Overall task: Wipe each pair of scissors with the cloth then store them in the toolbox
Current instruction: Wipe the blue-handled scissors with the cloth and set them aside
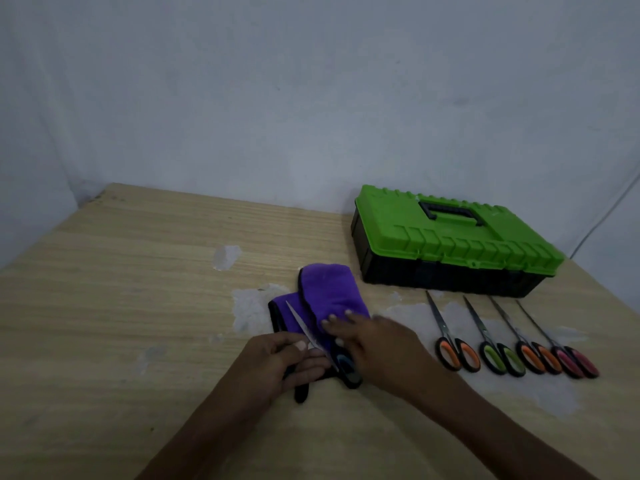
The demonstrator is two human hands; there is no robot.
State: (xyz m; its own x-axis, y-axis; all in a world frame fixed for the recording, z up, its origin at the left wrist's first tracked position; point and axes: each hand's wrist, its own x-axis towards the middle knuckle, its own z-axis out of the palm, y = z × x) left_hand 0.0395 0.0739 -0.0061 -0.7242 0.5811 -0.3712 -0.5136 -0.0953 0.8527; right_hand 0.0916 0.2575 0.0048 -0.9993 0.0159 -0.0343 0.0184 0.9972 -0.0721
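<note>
Toward table [138, 271] front edge: left hand [277, 362], fingers curled round scissors [301, 323] at blade root, thumb on steel. Right hand [377, 341] flat, fingers pressing cloth [329, 292] fold. Risk: thumb slips onto edge; cloth bunches, blade skips. Scissors: closed, bare tip slanting away, dark handles. Four pairs [491, 356] wait by right edge. Toolbox [450, 237] at back, lid closed

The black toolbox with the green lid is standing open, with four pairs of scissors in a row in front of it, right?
No: the head view shows the black toolbox with the green lid shut. The four pairs of scissors do lie in a row before it.
</note>
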